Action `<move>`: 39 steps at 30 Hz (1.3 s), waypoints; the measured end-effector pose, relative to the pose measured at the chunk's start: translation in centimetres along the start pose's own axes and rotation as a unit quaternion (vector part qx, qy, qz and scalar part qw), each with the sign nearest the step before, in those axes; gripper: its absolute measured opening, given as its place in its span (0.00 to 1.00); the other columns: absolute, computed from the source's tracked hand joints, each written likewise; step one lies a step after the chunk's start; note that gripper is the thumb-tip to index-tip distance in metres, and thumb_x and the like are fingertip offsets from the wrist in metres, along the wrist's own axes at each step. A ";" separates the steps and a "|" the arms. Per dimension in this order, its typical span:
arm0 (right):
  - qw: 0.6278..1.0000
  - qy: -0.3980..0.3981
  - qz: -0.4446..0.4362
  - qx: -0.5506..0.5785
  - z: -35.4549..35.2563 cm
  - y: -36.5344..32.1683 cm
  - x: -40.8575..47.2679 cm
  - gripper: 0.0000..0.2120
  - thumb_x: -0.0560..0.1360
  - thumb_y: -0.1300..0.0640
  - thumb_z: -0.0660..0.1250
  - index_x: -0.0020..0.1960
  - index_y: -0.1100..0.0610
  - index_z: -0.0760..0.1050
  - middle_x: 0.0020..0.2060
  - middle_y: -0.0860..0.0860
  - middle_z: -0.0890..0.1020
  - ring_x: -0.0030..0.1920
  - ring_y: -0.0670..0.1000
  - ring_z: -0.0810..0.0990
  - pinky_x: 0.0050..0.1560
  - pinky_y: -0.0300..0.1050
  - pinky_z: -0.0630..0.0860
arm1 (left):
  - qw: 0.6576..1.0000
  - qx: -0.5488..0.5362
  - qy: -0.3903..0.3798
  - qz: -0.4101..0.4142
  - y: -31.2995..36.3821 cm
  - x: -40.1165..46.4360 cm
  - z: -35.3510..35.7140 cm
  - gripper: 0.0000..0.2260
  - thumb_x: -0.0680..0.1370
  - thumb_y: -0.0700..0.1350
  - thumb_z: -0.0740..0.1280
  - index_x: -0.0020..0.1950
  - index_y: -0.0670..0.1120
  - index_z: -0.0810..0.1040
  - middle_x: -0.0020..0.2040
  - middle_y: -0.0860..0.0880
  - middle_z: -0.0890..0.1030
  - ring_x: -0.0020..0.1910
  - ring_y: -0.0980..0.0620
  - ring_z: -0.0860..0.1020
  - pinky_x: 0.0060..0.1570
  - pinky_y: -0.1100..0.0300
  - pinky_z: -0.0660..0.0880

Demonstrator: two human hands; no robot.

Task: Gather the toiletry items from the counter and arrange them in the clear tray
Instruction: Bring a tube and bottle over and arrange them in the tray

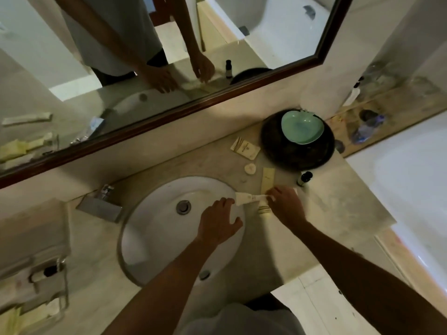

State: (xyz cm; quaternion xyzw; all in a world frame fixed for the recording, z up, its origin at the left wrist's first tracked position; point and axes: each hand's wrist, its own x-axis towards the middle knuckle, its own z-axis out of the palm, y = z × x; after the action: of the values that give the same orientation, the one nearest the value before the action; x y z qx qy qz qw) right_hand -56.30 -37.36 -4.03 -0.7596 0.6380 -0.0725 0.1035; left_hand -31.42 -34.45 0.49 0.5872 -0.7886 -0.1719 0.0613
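A small white tube [249,197] lies at the sink's right rim. My right hand [286,205] pinches its right end, and my left hand [219,221] hovers over the basin with fingertips near its left end. A cream packet [267,178] and a striped packet [264,210] lie beside the tube. A small dark-capped bottle [304,178] stands to the right. Two cream sachets [245,148] and a round soap [250,169] lie farther back. The clear tray [63,284] sits at the far left with some items inside.
The white sink [154,228] with its drain and a chrome tap [101,204] fills the counter's middle. A dark round bowl [297,151] holding a green dish [302,126] stands at the back right. A mirror spans the back wall. A bathtub lies to the right.
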 end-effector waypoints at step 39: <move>0.989 -0.087 0.046 -0.114 -6.1 -0.6 -0.1 0.11 0.74 0.49 0.71 0.50 0.56 0.79 0.43 0.53 0.80 0.40 0.53 0.77 0.39 0.45 0.70 | 0.978 0.168 -0.123 0.020 0.8 0.3 4.7 0.14 0.70 0.40 0.69 0.55 0.44 0.77 0.47 0.46 0.80 0.46 0.44 0.79 0.49 0.50 0.74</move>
State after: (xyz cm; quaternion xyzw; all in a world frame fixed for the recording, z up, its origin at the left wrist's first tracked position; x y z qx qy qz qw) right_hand -57.23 -37.57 2.07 -0.7394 0.6652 0.0720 0.0745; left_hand -33.69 -33.63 -3.62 0.5481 -0.8190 -0.1065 -0.1320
